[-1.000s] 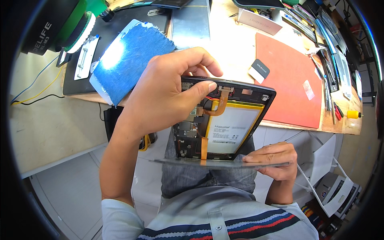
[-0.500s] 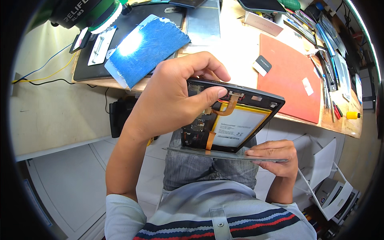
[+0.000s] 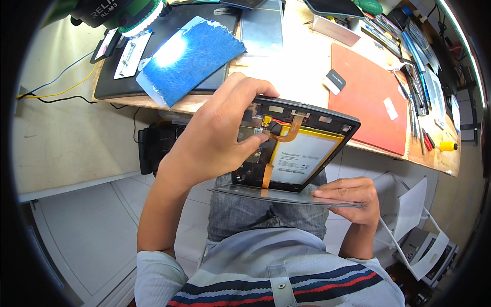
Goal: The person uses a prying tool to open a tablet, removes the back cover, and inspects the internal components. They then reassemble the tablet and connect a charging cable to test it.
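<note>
An opened tablet (image 3: 307,156) is held up over my lap, its inside toward me. A white battery with yellow edges and orange flex cables (image 3: 290,134) show in its black housing. My left hand (image 3: 225,128) grips the housing by its upper left edge, fingers behind and thumb inside near the small circuit parts. Between the fingers of my right hand (image 3: 353,199) is the right end of the thin screen panel (image 3: 286,197), which lies nearly flat along the housing's lower edge. One orange cable runs down to the panel.
On the bench are a blue cloth-covered pad (image 3: 189,59), a red mat (image 3: 365,102) and a small black-and-white card (image 3: 335,82). A green-and-black microscope head (image 3: 120,15) hangs at upper left. Screwdrivers and other tools (image 3: 417,112) crowd the right side, near a yellow cap (image 3: 448,147).
My left thumb has slid down from the housing's top edge to the parts inside, uncovering the red wire and yellow piece there. The housing leans back slightly; my right hand has hardly moved.
</note>
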The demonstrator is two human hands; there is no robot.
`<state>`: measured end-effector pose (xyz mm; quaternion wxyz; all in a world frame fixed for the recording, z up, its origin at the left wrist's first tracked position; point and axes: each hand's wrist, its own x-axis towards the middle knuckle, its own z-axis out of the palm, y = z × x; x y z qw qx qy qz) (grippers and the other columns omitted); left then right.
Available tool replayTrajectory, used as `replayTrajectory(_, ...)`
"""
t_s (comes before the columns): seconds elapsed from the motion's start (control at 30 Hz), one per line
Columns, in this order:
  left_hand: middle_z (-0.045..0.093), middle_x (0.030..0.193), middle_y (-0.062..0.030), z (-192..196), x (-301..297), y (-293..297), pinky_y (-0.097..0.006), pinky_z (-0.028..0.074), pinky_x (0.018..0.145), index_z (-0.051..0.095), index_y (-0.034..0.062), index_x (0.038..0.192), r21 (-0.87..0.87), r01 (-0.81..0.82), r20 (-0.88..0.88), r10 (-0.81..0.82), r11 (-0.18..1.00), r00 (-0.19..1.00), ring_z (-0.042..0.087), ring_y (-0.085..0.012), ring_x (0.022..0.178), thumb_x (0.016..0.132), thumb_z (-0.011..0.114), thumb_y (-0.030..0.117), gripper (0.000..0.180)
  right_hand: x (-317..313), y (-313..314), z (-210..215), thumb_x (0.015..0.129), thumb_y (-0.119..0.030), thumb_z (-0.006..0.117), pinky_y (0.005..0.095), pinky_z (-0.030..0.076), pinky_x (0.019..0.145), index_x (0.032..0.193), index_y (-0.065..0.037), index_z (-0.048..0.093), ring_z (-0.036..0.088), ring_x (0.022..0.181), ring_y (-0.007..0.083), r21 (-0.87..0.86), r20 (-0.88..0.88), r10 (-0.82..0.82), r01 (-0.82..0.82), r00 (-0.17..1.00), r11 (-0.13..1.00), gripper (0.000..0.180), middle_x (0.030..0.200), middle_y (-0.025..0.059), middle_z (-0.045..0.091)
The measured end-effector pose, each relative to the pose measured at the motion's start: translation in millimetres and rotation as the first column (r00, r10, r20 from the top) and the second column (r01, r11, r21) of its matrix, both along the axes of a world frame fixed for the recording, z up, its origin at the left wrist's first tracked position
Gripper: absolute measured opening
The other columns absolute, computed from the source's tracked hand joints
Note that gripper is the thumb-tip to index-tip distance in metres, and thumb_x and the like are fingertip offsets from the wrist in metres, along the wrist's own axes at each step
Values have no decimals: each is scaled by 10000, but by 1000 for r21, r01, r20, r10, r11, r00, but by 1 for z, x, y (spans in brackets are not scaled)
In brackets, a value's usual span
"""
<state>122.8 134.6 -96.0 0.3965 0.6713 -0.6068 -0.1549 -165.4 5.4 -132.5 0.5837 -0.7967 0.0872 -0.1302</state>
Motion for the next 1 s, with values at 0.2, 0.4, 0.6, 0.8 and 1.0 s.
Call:
replayTrajectory(0.2, 561, 1100, -118, -7, -5, 1, -349, 489, 881, 558, 25, 1195, -12, -22, 27, 22, 1000, 999, 581, -279, 1021, 680, 835, -40, 588, 0, 1, -3, 559, 76, 704, 332, 602, 802, 1087, 16, 777, 763, 918, 302, -9, -1, -3, 3, 1000, 1000, 536, 989, 194, 762)
replayTrajectory(0.4, 567, 1085, -123, -9, -4, 2, -348, 488, 866, 560, 17, 1175, -38, -15, 23, 16, 999, 1000, 580, -277, 999, 688, 831, -36, 560, -2, -2, -6, 567, 55, 705, 338, 603, 803, 1102, 17, 773, 761, 925, 302, 4, -6, 8, -8, 1000, 1000, 540, 1003, 199, 760)
replayTrajectory(0.6, 590, 1057, -118, -8, 1, 2, -352, 487, 852, 575, 21, 1154, -96, 37, 31, -34, 995, 999, 591, -280, 984, 673, 843, -23, 552, -2, -2, -9, 583, 48, 697, 346, 605, 809, 1104, 22, 771, 760, 919, 308, 5, -18, 4, -3, 1000, 1000, 527, 1007, 206, 758)
replayTrajectory(0.8, 525, 1071, -128, -7, 0, 4, -387, 512, 793, 527, 56, 1204, -66, 56, 20, -55, 996, 998, 597, -320, 963, 716, 778, -66, 562, -3, -2, -8, 599, 12, 706, 354, 607, 814, 1104, 23, 771, 760, 918, 308, 9, -23, 8, -7, 1000, 1000, 509, 1002, 208, 757)
replayTrajectory(1.0, 520, 1105, -125, -7, -3, 5, -397, 519, 802, 521, 63, 1227, -59, 27, 55, -24, 998, 998, 607, -314, 983, 708, 781, -69, 596, -3, -1, -9, 593, -1, 705, 353, 606, 818, 1111, 15, 772, 760, 921, 309, -7, -19, 12, -12, 1000, 1000, 523, 995, 207, 758)
